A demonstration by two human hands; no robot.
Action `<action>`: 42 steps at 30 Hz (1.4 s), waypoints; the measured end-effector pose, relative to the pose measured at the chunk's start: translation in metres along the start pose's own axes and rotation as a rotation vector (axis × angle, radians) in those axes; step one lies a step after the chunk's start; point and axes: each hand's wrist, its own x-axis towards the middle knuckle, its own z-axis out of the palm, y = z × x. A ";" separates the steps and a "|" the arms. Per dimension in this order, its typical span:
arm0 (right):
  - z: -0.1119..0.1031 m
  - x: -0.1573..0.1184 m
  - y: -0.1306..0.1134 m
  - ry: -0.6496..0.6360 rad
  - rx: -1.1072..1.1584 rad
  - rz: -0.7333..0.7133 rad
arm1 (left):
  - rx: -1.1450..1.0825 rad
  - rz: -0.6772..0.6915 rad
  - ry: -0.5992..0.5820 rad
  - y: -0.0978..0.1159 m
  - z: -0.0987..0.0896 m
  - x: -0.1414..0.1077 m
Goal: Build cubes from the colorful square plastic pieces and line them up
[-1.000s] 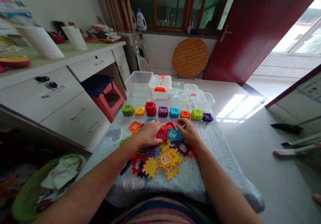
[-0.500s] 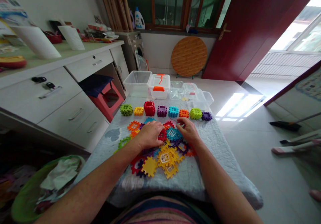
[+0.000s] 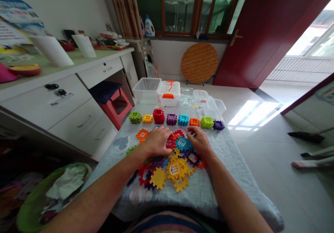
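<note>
My left hand (image 3: 158, 141) rests over the pile, its fingers and thumb curled around a red building tile (image 3: 171, 142) with a grid window. My right hand (image 3: 200, 139) is just right of the pile, thumb and forefinger apart, with nothing visible between them. A blue tile (image 3: 182, 143) with a white window insert lies between the hands. Nearer to me are yellow tiles (image 3: 158, 178), one bearing a white window insert (image 3: 174, 169). An orange tile (image 3: 142, 134) lies beyond my left wrist. Part of the pile is hidden under my left hand and forearm.
Behind the pile runs a row of assembled cubes, including a red one (image 3: 158, 116) and a purple one (image 3: 171, 119). Clear plastic boxes (image 3: 147, 94) stand at the table's far end, one lidded with orange clips (image 3: 168, 96). A pink stool (image 3: 118, 109) stands left.
The whole view has shifted slightly, with the scene sitting lower and further right. My hands keep nearly the same places over the tiles; my right fingers have moved slightly.
</note>
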 end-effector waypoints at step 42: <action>-0.001 -0.002 -0.003 -0.048 -0.022 -0.003 | -0.149 -0.173 0.389 -0.086 -0.048 0.030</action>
